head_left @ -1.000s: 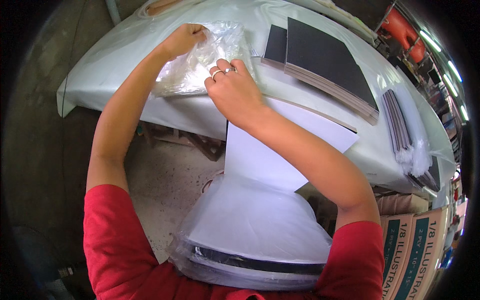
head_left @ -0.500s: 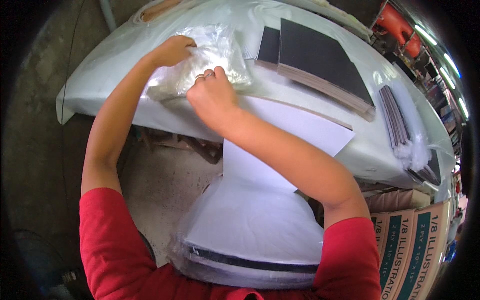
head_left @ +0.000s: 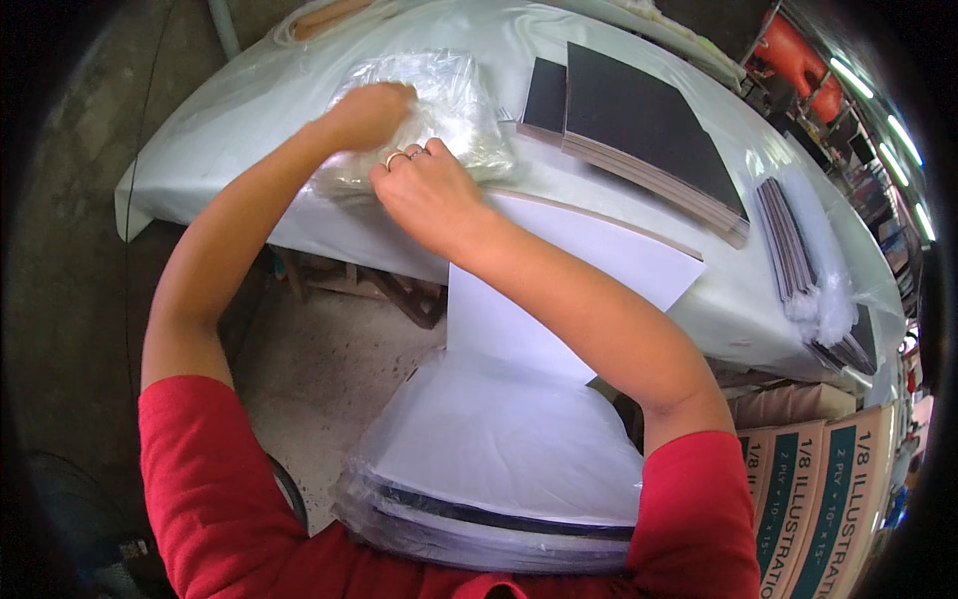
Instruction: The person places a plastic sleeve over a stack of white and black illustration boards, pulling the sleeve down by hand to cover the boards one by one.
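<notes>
Nearer the right hand (head_left: 431, 198), the left hand (head_left: 374, 115) is brought across the clear plastic pile (head_left: 461, 135), which is laid by the near edge of the table (head_left: 225, 150), seemingly for easy reach. Both hands are curled; whether plastic is pinched cannot be told.

The left hand (head_left: 371, 115), near the far side of the crinkled clear plastic (head_left: 467, 130) 1 second ago, now sits closer to its middle, the left elbow (head_left: 185, 324) swung outward. The right hand (head_left: 424, 190) has shifted leftward, baring more plastic and bringing the 2 hands closer together.
</notes>
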Action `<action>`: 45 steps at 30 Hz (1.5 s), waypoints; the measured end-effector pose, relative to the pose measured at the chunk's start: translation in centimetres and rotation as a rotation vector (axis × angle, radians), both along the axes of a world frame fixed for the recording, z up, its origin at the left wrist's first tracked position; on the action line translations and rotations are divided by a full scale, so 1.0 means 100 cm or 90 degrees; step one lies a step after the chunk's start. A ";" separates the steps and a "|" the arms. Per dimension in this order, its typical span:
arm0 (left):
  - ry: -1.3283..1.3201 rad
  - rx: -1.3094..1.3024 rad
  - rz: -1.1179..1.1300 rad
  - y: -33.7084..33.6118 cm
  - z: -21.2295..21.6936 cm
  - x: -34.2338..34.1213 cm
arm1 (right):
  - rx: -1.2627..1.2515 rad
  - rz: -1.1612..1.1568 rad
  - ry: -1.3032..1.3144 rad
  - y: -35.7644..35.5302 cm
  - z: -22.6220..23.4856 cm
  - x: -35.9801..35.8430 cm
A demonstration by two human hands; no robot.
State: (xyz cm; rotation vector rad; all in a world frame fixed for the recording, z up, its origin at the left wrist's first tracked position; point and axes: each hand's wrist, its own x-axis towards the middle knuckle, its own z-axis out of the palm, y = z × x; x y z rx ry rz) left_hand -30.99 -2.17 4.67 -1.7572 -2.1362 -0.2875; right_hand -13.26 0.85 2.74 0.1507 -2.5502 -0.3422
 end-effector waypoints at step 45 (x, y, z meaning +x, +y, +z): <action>0.202 0.048 -0.075 0.040 0.145 0.039 | 0.034 -0.294 -0.359 -0.015 0.035 -0.042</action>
